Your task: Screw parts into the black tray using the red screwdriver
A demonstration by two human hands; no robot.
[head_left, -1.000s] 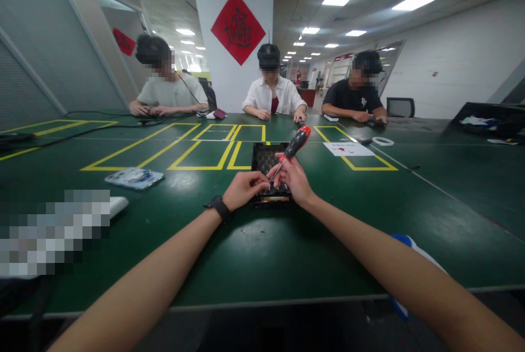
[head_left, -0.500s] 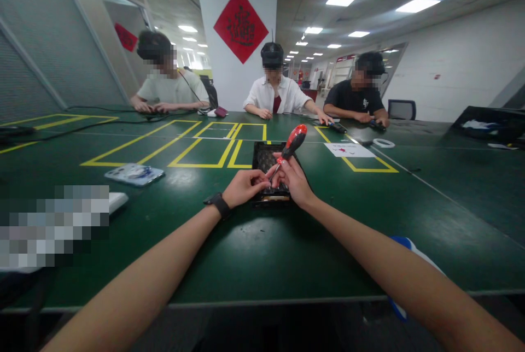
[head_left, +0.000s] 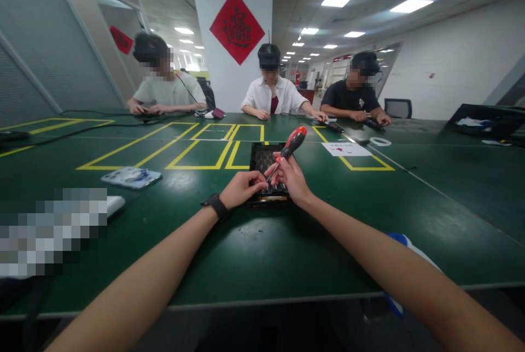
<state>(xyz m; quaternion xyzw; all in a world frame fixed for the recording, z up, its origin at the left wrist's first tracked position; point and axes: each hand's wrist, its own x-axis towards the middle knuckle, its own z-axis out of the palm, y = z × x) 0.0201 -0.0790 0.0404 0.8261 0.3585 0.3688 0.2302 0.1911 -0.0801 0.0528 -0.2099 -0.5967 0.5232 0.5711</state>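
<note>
My right hand (head_left: 292, 180) is closed around the shaft end of a screwdriver (head_left: 294, 141) with a red and grey handle. The handle leans up and to the right, and the metal shaft slants down to the left. Close to the screwdriver's tip, my left hand (head_left: 243, 187), with a black band on the wrist, has thumb and fingers pinched together; what they hold is too small to tell. Both hands are over an open black tray-like case (head_left: 257, 154) on the table. Its inside looks dark and patterned, with a pale strip at the near end, and the hands partly cover it.
The green table (head_left: 213, 264) carries yellow tape outlines. A phone (head_left: 132, 177) lies left, near a blurred white object (head_left: 116, 204). Ahead right are a printed sheet (head_left: 346, 149) and a white ring (head_left: 380, 142). A blue-and-white object (head_left: 414, 248) is partly behind my right forearm. Three people sit opposite.
The whole view has shifted slightly. My hands and the screwdriver keep nearly the same pose over the black case.
</note>
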